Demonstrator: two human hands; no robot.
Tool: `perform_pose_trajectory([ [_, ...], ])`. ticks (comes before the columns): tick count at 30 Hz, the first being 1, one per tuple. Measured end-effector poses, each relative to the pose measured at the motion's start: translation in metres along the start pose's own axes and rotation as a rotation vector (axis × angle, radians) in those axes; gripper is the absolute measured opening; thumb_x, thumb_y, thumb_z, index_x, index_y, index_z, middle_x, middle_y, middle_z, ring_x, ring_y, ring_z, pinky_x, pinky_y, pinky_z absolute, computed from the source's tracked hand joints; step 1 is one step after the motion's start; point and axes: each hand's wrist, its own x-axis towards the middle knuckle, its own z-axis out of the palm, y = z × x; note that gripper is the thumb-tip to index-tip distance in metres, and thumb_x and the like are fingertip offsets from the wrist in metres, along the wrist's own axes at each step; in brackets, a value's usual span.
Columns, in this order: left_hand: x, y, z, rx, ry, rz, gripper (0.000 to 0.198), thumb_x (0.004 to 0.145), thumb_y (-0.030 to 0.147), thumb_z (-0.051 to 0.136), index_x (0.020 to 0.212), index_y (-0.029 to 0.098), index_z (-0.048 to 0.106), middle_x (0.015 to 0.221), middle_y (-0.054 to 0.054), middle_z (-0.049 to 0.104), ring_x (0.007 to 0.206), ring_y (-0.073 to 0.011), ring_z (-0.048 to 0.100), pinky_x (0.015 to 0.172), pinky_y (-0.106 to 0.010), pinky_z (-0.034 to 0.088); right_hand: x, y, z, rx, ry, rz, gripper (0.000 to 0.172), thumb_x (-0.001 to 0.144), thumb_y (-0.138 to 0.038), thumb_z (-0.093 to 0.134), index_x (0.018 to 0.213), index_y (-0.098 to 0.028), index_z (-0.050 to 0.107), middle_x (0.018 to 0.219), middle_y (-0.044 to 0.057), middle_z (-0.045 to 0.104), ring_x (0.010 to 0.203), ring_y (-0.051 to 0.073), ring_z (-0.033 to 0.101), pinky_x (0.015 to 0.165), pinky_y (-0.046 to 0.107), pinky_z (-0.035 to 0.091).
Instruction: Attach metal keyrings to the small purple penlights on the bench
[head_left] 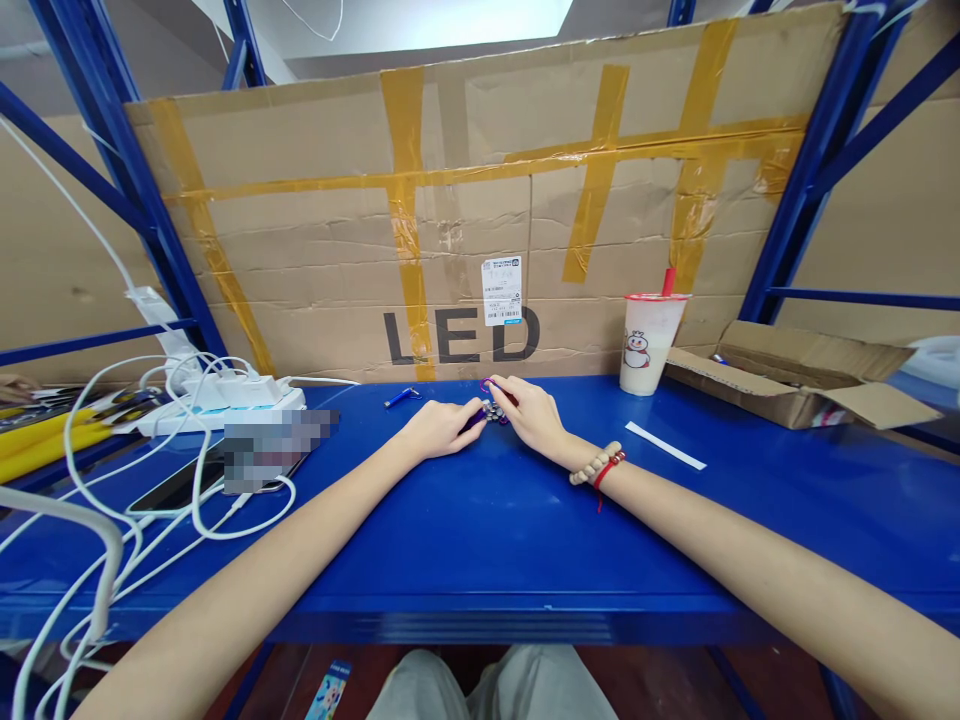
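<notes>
Over the far middle of the blue tabletop, my left hand point(448, 427) and my right hand point(530, 412) meet around a small purple-and-silver metal piece point(494, 411). My left fingers are closed on its dark blue-purple end. Thumb and fingers of my right hand pinch the other side, where a purple loop point(486, 384) sticks up. Fingers cover much of this piece, so its exact kind cannot be made out. A small blue item with a metal clasp point(403, 398) lies on the table to the left of my left hand.
Left are a white power strip point(225, 400), tangled white cables point(199, 500) and a phone point(180, 480). A drink cup point(646, 350) with a red straw, a white strip point(665, 446) and an open cardboard box point(780, 385) stand or lie right. Cardboard point(322, 260) walls the back.
</notes>
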Motion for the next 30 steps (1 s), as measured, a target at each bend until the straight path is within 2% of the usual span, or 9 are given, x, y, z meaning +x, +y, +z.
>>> perform_pose_trajectory([
  [4, 0.0007, -0.0002, -0.0034, -0.025, -0.043, -0.147, 0.034, 0.092, 0.037, 0.021, 0.103, 0.014, 0.043, 0.076, -0.007, 0.067, 0.064, -0.0189, 0.064, 0.048, -0.022, 0.037, 0.0001, 0.0039, 0.0041, -0.004, -0.082, 0.021, 0.029, 0.092, -0.034, 0.034, 0.106, -0.023, 0.057, 0.091, 0.002, 0.062, 0.081, 0.013, 0.057, 0.063, 0.021, 0.035],
  [7, 0.0014, 0.0001, -0.0054, -0.029, -0.072, -0.204, 0.036, 0.092, 0.039, 0.02, 0.105, 0.014, 0.043, 0.076, -0.008, 0.067, 0.067, -0.0201, 0.065, 0.049, -0.023, 0.038, 0.0003, 0.0042, 0.0041, -0.002, -0.119, 0.061, 0.029, 0.092, -0.031, 0.033, 0.101, -0.024, 0.059, 0.096, 0.002, 0.063, 0.087, 0.014, 0.057, 0.065, 0.021, 0.035],
  [10, 0.0019, 0.0003, -0.0057, -0.028, -0.086, -0.214, 0.036, 0.092, 0.039, 0.021, 0.106, 0.015, 0.043, 0.075, -0.007, 0.067, 0.067, -0.0205, 0.065, 0.049, -0.023, 0.037, 0.0009, 0.0011, 0.001, -0.022, -0.155, 0.121, 0.035, 0.092, -0.035, 0.03, 0.087, -0.023, 0.062, 0.087, 0.0, 0.065, 0.079, 0.013, 0.058, 0.058, 0.021, 0.032],
  [13, 0.0021, 0.0, -0.0049, -0.028, -0.085, -0.201, 0.034, 0.091, 0.039, 0.022, 0.106, 0.016, 0.043, 0.076, -0.006, 0.068, 0.067, -0.0203, 0.065, 0.048, -0.023, 0.036, 0.0013, -0.0026, -0.0017, -0.095, -0.228, 0.198, 0.048, 0.091, -0.042, 0.026, 0.068, -0.021, 0.062, 0.07, 0.0, 0.066, 0.065, 0.013, 0.058, 0.05, 0.022, 0.026],
  [17, 0.0021, -0.0003, -0.0045, -0.012, -0.081, -0.175, 0.032, 0.091, 0.039, 0.024, 0.102, 0.017, 0.044, 0.074, -0.005, 0.067, 0.065, -0.0202, 0.064, 0.047, -0.023, 0.035, 0.0015, -0.0039, -0.0013, -0.245, -0.3, 0.239, 0.042, 0.085, -0.04, 0.036, 0.06, -0.02, 0.063, 0.062, 0.002, 0.065, 0.06, 0.014, 0.058, 0.048, 0.024, 0.024],
  [23, 0.002, -0.0007, -0.0041, -0.004, -0.078, -0.153, 0.031, 0.089, 0.039, 0.026, 0.098, 0.017, 0.046, 0.072, -0.005, 0.066, 0.062, -0.0192, 0.063, 0.046, -0.023, 0.035, 0.0029, -0.0021, -0.0019, -0.36, -0.368, 0.332, 0.03, 0.079, -0.036, 0.045, 0.066, -0.019, 0.067, 0.07, 0.007, 0.067, 0.069, 0.019, 0.061, 0.053, 0.024, 0.032],
  [30, 0.0018, -0.0016, -0.0025, -0.025, -0.053, -0.134, 0.031, 0.088, 0.04, 0.029, 0.095, 0.017, 0.048, 0.068, -0.005, 0.065, 0.058, -0.0178, 0.062, 0.045, -0.022, 0.035, 0.001, 0.0032, -0.0021, -0.414, -0.329, 0.356, 0.033, 0.087, -0.035, 0.04, 0.078, -0.014, 0.064, 0.082, 0.013, 0.065, 0.075, 0.022, 0.062, 0.057, 0.028, 0.035],
])
